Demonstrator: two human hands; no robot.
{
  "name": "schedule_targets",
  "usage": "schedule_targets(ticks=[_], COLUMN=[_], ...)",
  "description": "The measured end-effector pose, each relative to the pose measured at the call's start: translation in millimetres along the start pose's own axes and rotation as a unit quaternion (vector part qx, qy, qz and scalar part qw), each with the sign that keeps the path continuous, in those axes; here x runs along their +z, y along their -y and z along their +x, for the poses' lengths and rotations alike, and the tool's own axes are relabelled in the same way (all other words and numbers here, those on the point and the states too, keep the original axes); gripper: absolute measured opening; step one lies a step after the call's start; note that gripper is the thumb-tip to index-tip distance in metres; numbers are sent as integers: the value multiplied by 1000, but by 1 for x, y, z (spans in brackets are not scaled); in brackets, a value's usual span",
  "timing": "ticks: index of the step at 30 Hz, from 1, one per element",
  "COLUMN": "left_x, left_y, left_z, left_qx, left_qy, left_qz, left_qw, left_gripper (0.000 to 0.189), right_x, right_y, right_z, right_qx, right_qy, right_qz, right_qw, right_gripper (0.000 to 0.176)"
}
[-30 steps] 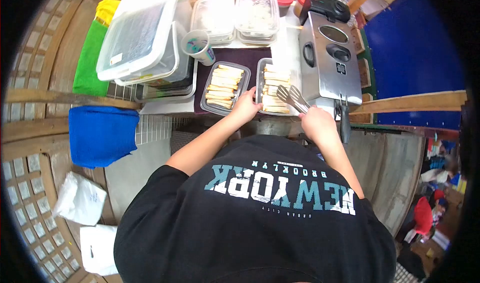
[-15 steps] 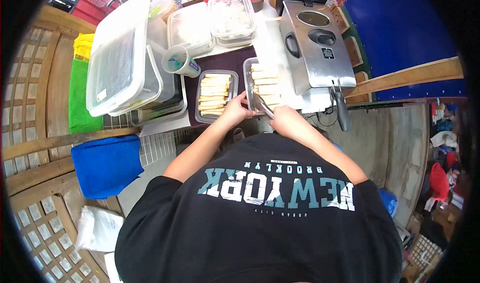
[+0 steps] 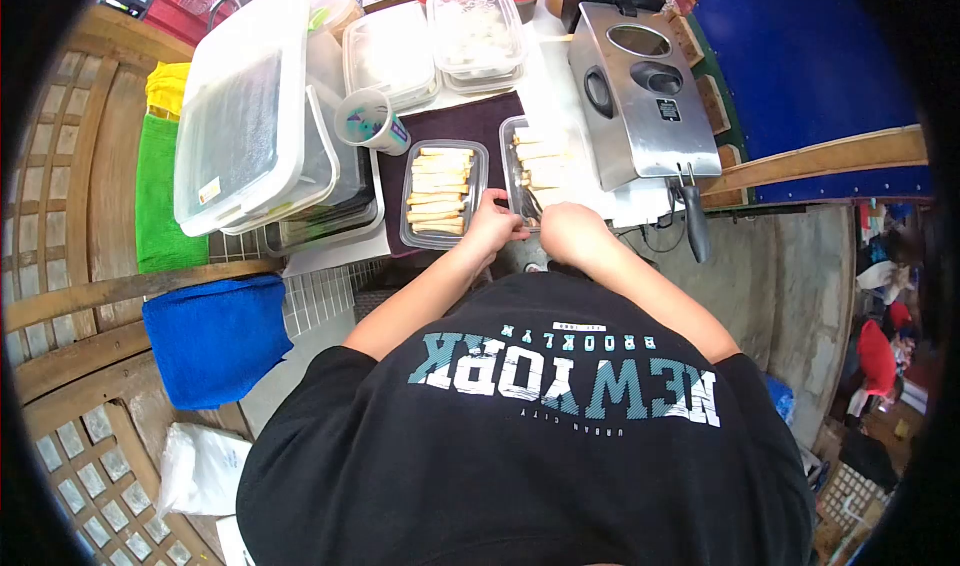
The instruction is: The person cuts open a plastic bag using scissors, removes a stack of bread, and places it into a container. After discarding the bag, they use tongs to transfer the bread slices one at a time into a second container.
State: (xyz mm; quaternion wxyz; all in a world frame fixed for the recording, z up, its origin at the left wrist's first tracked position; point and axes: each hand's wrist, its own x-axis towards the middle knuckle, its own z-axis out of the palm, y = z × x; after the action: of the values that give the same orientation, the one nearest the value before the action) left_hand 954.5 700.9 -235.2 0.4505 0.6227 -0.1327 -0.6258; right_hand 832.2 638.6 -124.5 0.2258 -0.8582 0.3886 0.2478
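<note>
Two clear plastic containers with pale rolls lie on a dark cloth: the left container (image 3: 483,181) and the right container (image 3: 508,156). My left hand (image 3: 497,223) is at the near left corner of the right container, its fingers closed on that edge. My right hand (image 3: 572,232) is closed round metal tongs (image 3: 531,202), whose visible part reaches into the near end of the right container. The right hand hides most of the tongs and some of the rolls.
A steel fryer (image 3: 640,96) with a black-handled basket stands at the right. Left of the containers are a paper cup (image 3: 372,124) and a large clear bin (image 3: 240,116). Lidded tubs (image 3: 476,31) stand behind. A blue cloth (image 3: 215,341) hangs at the left.
My right hand and the tongs have moved to the near end of the right container, with the tongs more upright. The whole view has shifted slightly.
</note>
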Motion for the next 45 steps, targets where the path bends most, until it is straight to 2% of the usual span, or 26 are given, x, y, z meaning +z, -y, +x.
schedule_targets(ticks=[4,6,10,17,30,33,36,37,39,41,42,43,45], left_x=[-9,-14,-11,-9,-12,-15,-23,-30,-47,-60,-70,-79,-99], left_y=[-2,-1,-3,-8,-6,-4,-7,2,19,37,48,52,69], left_z=[1,3,2,-1,4,-1,-28,-36,-51,-57,-55,-50,-37], left_qx=[-12,-11,12,25,29,66,24,37,43,35,23,-23,-78], left_qy=[41,60,50,47,55,56,13,-29,-149,-285,-322,-371,-323], left_qz=[-30,-37,21,48,66,105,60,34,-35,-77,-105,-133,-201], left_qw=[999,997,998,997,996,991,998,998,987,955,940,919,922], left_gripper=[62,64,65,63,61,49,37,32,32,34,37,32,32], right_x=[-17,-26,-26,-18,14,12,-3,-9,-18,-21,-24,-26,-28], right_y=[-3,-17,-46,-46,-81,-75,-62,-57,-53,-53,-52,-50,-46], right_z=[-22,-34,-41,-33,-32,-38,-52,-57,-64,-64,-65,-66,-61], right_qx=[18,48,126,113,72,81,67,59,48,31,22,14,-8], right_qy=[-26,-76,-108,-58,-138,-133,-152,-157,-167,-175,-183,-191,-186], right_qz=[19,17,8,4,3,-5,-24,-19,-4,-10,-5,-1,4], right_qw=[999,996,986,992,988,988,986,986,985,984,983,982,983], right_gripper=[23,23,23,23,24,27,31,31,31,36,37,38,42])
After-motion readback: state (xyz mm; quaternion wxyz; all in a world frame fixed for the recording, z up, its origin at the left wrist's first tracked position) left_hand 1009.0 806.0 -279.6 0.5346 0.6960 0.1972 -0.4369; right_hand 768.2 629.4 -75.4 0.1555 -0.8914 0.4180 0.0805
